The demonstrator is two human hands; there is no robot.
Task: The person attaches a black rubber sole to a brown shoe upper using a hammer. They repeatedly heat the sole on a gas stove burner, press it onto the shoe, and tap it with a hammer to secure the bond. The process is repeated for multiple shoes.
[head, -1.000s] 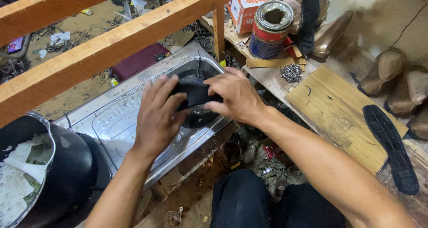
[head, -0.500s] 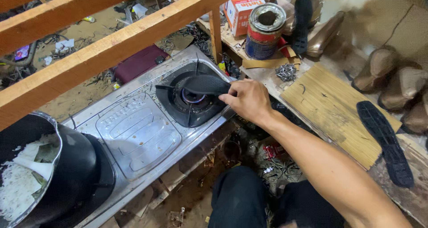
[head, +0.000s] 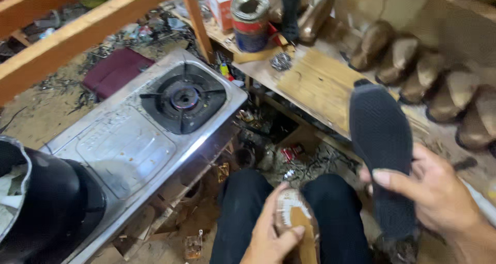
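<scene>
Lifted off the stove burner (head: 184, 97), the black sole (head: 381, 140) is now hanging upright in the right hand (head: 439, 194), which is pinching its lower half. It looks light and bendy. Meanwhile the left hand (head: 271, 233) is gripping a tan shoe (head: 298, 223) over the lap.

Black sole (head: 382, 140) off the stove burner (head: 184, 96), now held upright in right hand (head: 431, 191) over the lap. Left hand (head: 271, 233) back at the knees, gripping a tan shoe piece (head: 299, 220). Burner bare; view shifted right
</scene>
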